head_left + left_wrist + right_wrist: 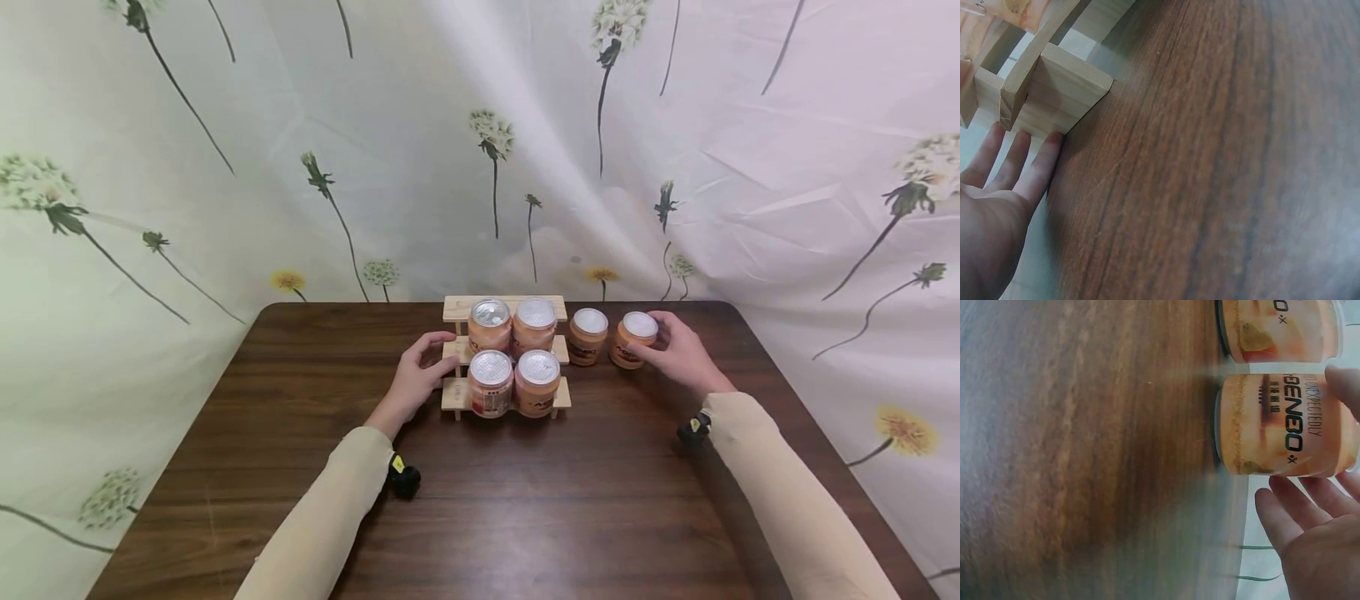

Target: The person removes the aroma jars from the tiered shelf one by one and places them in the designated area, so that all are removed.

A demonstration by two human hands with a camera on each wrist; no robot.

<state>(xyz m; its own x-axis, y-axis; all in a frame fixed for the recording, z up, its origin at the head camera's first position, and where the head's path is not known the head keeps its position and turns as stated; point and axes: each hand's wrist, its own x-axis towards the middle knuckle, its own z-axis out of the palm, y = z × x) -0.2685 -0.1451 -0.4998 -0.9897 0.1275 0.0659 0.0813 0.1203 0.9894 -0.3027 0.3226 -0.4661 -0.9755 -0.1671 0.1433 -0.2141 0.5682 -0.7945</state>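
Observation:
A stepped wooden rack (504, 307) carries two orange-labelled cans on its middle step, one (491, 313) left and one (536, 315) right. Below them, two more, a left can (491, 383) and a right can (537, 383), stand on the lowest step. My left hand (415, 375) touches the rack's left end, three fairly straight fingers (1044, 159) against its wooden side. To the right of the rack, my right hand (681, 354) holds an upright can (1288, 425) between thumb and fingers. Another can (588, 337) stands between that one and the rack.
The dark wooden table (525, 500) has its back edge right behind the rack and cans. A white curtain (420, 167) printed with dandelions hangs behind and along the sides. Wrist cameras, left (405, 479) and right (693, 429), sit on the sleeves.

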